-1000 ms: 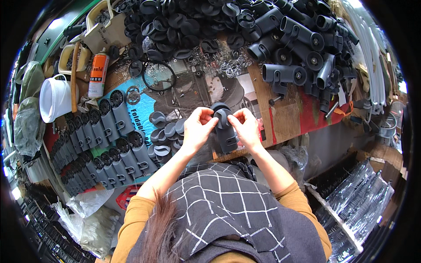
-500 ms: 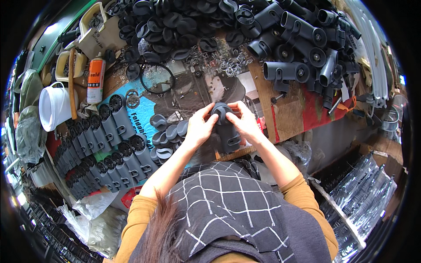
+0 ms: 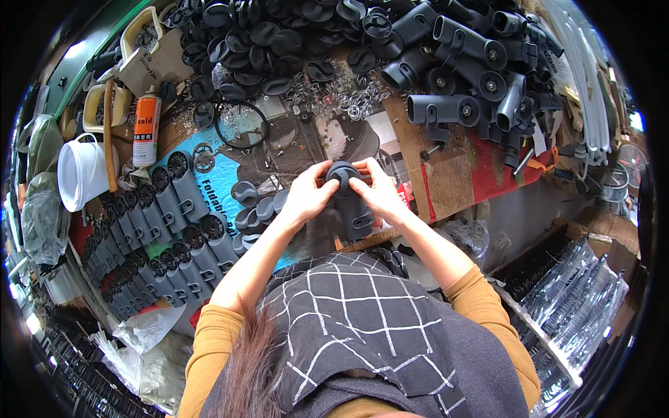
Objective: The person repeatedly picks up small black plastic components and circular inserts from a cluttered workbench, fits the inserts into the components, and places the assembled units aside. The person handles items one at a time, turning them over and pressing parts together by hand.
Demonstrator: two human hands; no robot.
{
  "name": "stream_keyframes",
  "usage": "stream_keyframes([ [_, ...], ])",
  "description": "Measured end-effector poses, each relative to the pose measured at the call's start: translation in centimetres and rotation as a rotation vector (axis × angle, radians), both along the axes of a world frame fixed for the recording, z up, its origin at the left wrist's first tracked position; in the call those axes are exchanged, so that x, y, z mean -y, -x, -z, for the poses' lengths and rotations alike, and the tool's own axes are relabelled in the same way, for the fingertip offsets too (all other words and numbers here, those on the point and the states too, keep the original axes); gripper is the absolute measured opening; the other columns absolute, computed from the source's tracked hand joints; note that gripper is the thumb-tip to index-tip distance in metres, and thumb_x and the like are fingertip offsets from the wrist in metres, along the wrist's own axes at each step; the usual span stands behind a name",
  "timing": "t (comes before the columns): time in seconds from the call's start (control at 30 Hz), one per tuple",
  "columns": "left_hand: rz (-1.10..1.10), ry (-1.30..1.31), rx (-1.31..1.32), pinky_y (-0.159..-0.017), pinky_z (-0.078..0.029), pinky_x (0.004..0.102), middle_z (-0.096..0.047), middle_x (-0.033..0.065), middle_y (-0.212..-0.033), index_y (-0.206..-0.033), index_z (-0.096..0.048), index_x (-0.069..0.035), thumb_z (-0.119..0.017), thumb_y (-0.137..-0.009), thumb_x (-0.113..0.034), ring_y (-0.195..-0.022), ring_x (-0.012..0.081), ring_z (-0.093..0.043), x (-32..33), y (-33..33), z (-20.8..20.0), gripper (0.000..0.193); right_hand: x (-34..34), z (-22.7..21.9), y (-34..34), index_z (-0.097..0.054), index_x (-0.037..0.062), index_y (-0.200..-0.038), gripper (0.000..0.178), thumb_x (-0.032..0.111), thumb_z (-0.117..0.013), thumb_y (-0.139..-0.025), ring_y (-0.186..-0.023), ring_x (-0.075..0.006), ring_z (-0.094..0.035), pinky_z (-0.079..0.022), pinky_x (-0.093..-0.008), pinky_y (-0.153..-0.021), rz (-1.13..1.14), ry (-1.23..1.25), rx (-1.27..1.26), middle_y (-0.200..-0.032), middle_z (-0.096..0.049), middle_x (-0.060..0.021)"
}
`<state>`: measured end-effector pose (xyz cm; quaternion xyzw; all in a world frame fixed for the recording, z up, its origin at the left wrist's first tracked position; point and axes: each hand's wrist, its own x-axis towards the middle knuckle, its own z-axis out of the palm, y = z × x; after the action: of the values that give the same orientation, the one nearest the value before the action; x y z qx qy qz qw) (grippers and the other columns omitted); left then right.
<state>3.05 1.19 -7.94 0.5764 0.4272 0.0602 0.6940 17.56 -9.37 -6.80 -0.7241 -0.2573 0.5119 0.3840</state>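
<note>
A dark plastic tube fitting [image 3: 352, 214] is held at the near edge of the bench, its round end away from me. On that end sits a round black knob [image 3: 341, 174] with a curved ridge. My left hand [image 3: 311, 196] grips the knob end from the left, thumb pressed on the top. From the other side my right hand [image 3: 380, 194] closes on the same end, its thumb also on the knob. The fitting's open end points toward my apron. Several loose grey-black knobs [image 3: 265, 209] lie just left of my left hand.
Finished-looking fittings stand in rows [image 3: 182, 202] at left. Behind are a heap of knobs [image 3: 272, 42], scattered metal springs [image 3: 359, 104] and a pile of tube fittings [image 3: 481, 63]. A spray can [image 3: 146, 129], white bucket [image 3: 87, 174] and wooden-handled tool [image 3: 109, 139] stand far left.
Both hands keep their grip on the knob and fitting, thumbs still pressing on top. The whole view has shifted slightly, so the bench appears a little further left.
</note>
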Motion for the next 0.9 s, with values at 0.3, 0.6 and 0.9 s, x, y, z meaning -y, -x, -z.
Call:
stream_keyframes([
  [0.3, 0.001, -0.152, -0.324, -0.093, -0.044, 0.0369, -0.046, 0.0163, -0.118, -0.12, -0.057, -0.003, -0.074, -0.075, -0.042, -0.109, 0.0288, -0.051, 1.9, -2.7, 0.7, 0.062, 0.8, 0.8, 1.1, -0.047, 0.0042, -0.118, 0.032, 0.013, -0.061, -0.091, -0.102, -0.0182, -0.057, -0.046, -0.0329, -0.09, 0.043, -0.01, -0.032, -0.111, -0.059, -0.0109],
  [0.6, 0.361, -0.074, -0.117, -0.091, -0.047, 0.0329, -0.056, 0.0147, -0.121, -0.131, -0.048, 0.0, -0.066, -0.084, -0.013, -0.103, 0.0227, -0.058, -1.7, 1.3, 0.2, 0.053, 0.9, 0.4, 1.2, -0.046, 0.0034, -0.132, 0.046, 0.013, -0.062, -0.089, -0.108, -0.0174, -0.055, -0.045, -0.0307, -0.093, 0.081, 0.001, -0.227, -0.119, -0.056, -0.0107],
  [0.9, 0.366, -0.079, -0.172, -0.087, -0.049, 0.0313, -0.059, 0.0121, -0.117, -0.133, -0.047, -0.001, -0.066, -0.082, -0.008, -0.099, 0.0189, -0.059, -1.3, 1.2, 0.6, 0.055, 1.2, 1.3, 1.3, -0.05, 0.0028, -0.128, 0.044, 0.015, -0.062, -0.088, -0.103, -0.0156, -0.056, -0.046, -0.03, -0.089, 0.037, 0.014, -0.139, -0.114, -0.058, -0.0084],
])
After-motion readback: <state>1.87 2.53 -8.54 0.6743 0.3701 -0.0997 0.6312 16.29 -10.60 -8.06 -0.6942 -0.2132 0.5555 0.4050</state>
